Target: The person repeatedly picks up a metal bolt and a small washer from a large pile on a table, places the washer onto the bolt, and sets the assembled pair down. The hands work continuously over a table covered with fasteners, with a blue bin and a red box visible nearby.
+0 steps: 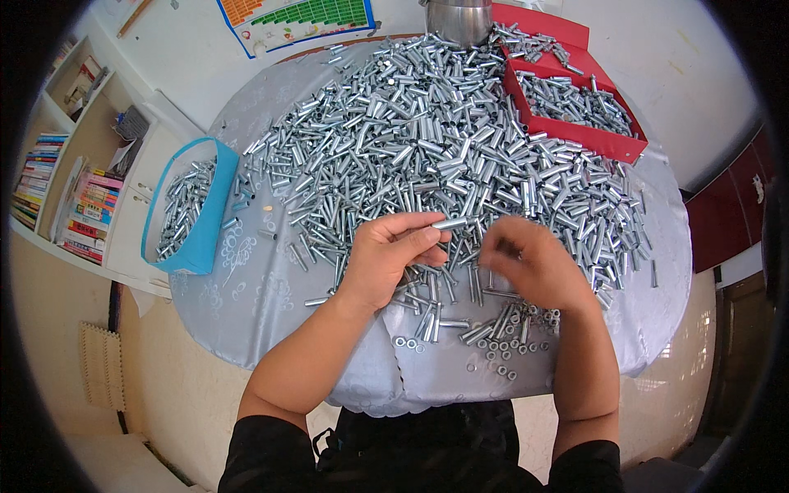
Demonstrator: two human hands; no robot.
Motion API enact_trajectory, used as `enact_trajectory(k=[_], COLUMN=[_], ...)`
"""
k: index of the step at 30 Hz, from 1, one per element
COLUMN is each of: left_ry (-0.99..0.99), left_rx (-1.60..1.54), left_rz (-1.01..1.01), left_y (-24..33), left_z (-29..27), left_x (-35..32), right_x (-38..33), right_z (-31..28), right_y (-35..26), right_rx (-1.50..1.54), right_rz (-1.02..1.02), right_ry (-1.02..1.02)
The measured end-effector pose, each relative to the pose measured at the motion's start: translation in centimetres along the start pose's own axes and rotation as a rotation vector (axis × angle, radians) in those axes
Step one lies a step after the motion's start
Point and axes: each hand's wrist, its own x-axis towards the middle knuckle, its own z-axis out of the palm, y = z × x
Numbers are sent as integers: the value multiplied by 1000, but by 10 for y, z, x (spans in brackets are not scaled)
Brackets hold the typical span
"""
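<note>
Between the thumb and fingers of my left hand (393,253) is a shiny metal sleeve (450,223), held level above the table with its end pointing right. Just to the right hovers my right hand (526,256), its fingers curled and smeared by motion, so what they hold, if anything, cannot be told. Under and beyond both hands spreads a large heap of silvery sleeves and bolts (411,140). Closer to me, between my forearms, lie loose hex nuts (503,349) and a small cluster of bolts (431,316).
A grey patterned cloth (271,329) covers the round table. At the left stands a light-blue box (209,230) of metal pieces; at the back right, a red box (579,141) holds more. Behind the heap is a steel pot (458,20). Bookshelves (82,177) stand left of the table.
</note>
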Motion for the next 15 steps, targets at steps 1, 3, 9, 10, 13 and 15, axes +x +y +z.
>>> enact_trajectory(k=[1, 3, 9, 10, 13, 15], left_ry=[-2, -8, -20, -22, -15, -24], left_rx=[6, 17, 30, 35, 48, 44], left_rz=[-4, -12, -5, 1, -19, -32], left_y=[0, 0, -1, -1, -1, 0], left_z=[1, 1, 2, 2, 3, 4], left_x=[0, -1, -2, -2, -2, -2], right_x=[3, 9, 11, 11, 10, 12], right_z=[4, 17, 26, 27, 26, 24], right_y=[3, 12, 10, 10, 12, 6], right_rx=[152, 457, 622, 617, 577, 628], right_rz=[36, 109, 52, 61, 69, 85], right_ry=[119, 355, 308, 295, 267, 291])
